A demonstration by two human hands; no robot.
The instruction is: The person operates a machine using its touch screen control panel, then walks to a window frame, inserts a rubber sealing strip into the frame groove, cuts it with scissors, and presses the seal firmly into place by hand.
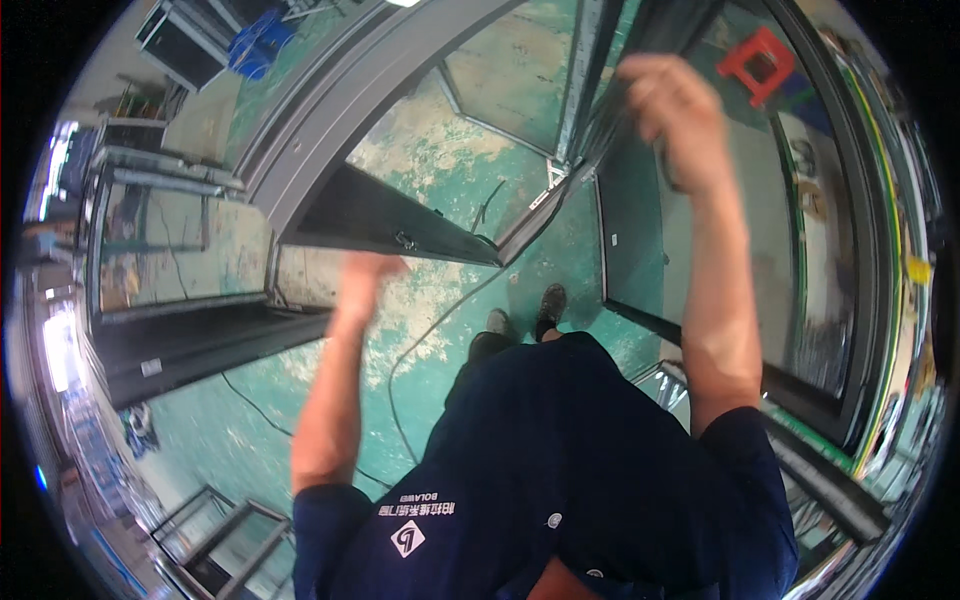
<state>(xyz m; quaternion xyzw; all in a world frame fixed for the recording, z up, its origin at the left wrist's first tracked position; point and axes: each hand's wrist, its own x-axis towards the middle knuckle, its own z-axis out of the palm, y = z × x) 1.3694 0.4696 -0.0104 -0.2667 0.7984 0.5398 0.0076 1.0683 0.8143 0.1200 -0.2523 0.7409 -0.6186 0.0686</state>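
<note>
In the head view my left hand (372, 270), blurred, is at the lower edge of a dark grey window sash (375, 215). Its fingers are too smeared to read, and I cannot tell whether it touches the sash. My right hand (685, 115) is raised at the upper right with its fingers curled in. What it holds, if anything, is lost in the blur. Beside it stand dark upright profiles (620, 125). A thin black strip (545, 222) runs along a dark frame bar, down to the sash's corner.
Glazed frames stand at the left (170, 300) and right (780, 250). A black cable (420, 345) crosses the green floor (450, 400) by my feet. A red stool (757, 65) and a blue bundle (260, 45) are farther off. Small frames (225, 535) are at the lower left.
</note>
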